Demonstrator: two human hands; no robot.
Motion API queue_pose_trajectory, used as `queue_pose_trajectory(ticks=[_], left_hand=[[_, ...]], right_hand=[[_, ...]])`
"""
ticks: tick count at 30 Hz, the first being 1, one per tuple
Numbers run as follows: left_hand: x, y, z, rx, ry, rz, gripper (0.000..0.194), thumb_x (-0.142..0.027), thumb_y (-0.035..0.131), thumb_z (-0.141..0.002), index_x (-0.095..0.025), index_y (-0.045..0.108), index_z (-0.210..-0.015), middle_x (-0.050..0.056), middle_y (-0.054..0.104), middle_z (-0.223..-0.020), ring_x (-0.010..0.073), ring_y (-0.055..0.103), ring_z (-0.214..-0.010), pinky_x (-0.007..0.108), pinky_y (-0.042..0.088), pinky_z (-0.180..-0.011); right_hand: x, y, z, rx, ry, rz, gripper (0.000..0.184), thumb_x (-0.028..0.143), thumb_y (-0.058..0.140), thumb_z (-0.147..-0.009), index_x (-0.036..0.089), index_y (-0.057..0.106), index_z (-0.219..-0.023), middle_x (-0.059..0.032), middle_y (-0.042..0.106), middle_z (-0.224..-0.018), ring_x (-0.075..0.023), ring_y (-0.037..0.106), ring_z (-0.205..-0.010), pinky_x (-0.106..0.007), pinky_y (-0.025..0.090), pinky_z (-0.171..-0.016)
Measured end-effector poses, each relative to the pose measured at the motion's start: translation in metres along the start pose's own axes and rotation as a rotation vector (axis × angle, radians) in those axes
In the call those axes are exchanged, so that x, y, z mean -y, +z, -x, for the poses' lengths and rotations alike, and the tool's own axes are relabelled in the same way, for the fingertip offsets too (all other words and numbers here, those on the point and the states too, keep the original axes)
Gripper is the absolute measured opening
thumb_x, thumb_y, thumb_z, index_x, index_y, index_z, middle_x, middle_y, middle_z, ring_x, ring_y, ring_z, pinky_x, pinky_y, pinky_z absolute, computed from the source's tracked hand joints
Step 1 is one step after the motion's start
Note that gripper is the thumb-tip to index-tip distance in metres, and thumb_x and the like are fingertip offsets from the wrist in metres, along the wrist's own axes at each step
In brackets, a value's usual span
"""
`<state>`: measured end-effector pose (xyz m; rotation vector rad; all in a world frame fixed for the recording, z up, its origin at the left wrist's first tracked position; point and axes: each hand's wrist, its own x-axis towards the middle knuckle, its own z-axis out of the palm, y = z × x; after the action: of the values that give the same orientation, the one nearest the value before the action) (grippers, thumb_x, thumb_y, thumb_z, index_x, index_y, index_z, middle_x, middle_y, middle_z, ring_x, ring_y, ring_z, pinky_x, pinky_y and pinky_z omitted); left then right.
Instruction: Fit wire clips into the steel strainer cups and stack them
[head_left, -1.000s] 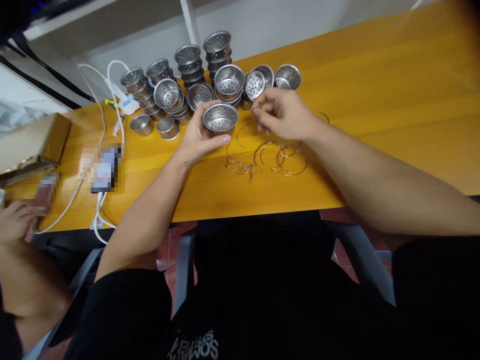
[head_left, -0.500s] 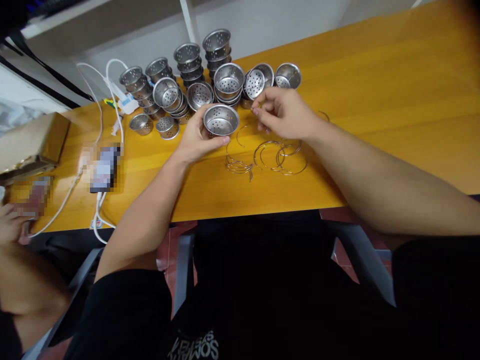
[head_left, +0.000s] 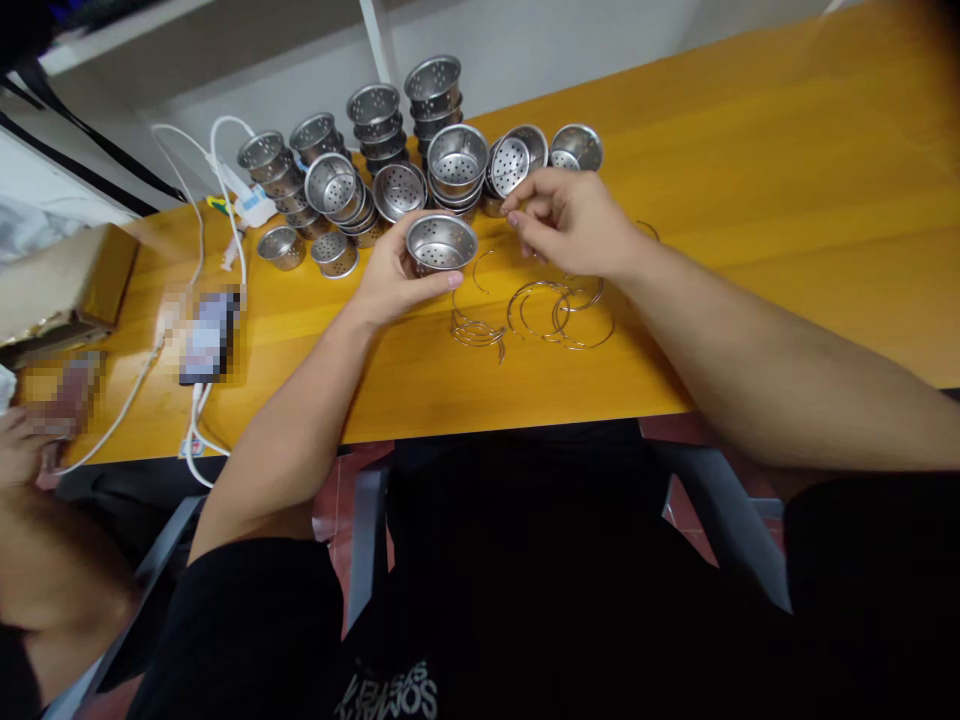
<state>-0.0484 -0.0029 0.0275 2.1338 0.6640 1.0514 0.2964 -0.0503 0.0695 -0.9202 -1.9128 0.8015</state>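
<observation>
Perforated cup (head_left: 441, 245): beyond wire rings (head_left: 478, 335), leftward; mouth up, axis near upright. Left hand (head_left: 394, 275) clasps its side, thumb nearest. Right hand (head_left: 566, 225): beyond rings, fingers curled; cannot tell whether pinching anything.

Shiny metal all over!
Cup (head_left: 441, 245) in L hand (head_left: 394, 272): smooth, perforated metal; cup stacks (head_left: 386, 148) beyond, same sheen. Wire rings (head_left: 568, 306) nr R hand (head_left: 571, 222): bright metal. Tabletop (head_left: 720, 160) beneath both: glossy wood. Carton (head_left: 67, 285) far L of L hand: cardbd, mostly matt.

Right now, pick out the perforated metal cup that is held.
The cup in the left hand; the other cups are on the table, stacked or single.
</observation>
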Motion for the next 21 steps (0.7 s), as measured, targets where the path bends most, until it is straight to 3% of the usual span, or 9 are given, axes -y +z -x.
queue_pose_trajectory(ticks=[4,11,16,21], left_hand=[[0.003,0.005,0.002,-0.005,0.024,-0.049,0.125,-0.107,0.112,-0.073,-0.028,0.073,-0.162,0.012,0.086,-0.143,0.0412,0.090,-0.140,0.068,0.072,-0.135],[0.025,0.024,0.003,-0.025,0.084,-0.107,0.125,-0.112,0.101,-0.084,-0.031,0.056,-0.168,0.014,0.078,-0.156,0.0372,0.088,-0.141,0.060,0.075,-0.127],[0.026,0.032,0.003,-0.003,0.117,-0.087,0.120,-0.107,0.102,-0.089,-0.035,0.050,-0.169,0.011,0.073,-0.157,0.0358,0.087,-0.143,0.057,0.074,-0.127],[0.021,0.036,0.003,-0.001,0.111,-0.076,0.115,-0.104,0.101,-0.094,-0.037,0.046,-0.170,0.011,0.072,-0.157,0.0357,0.086,-0.143,0.054,0.076,-0.122]], right_hand=[[0.002,0.004,-0.002,-0.041,-0.048,-0.057,0.040,0.058,0.102,-0.119,0.029,0.076,-0.110,0.0020,0.064,-0.065,-0.0207,0.058,-0.058,-0.036,0.044,-0.054],[0.028,0.027,0.002,-0.104,-0.055,-0.015,0.037,0.058,0.102,-0.115,0.029,0.082,-0.106,0.0042,0.050,-0.066,-0.0199,0.044,-0.063,-0.038,0.043,-0.059],[0.029,0.039,0.001,-0.154,-0.018,0.025,0.045,0.066,0.104,-0.113,0.032,0.077,-0.102,0.0034,0.048,-0.069,-0.0236,0.049,-0.066,-0.039,0.051,-0.061],[0.028,0.041,0.000,-0.145,-0.015,0.035,0.041,0.061,0.102,-0.114,0.032,0.077,-0.099,0.0023,0.052,-0.069,-0.0244,0.052,-0.066,-0.041,0.054,-0.064]])
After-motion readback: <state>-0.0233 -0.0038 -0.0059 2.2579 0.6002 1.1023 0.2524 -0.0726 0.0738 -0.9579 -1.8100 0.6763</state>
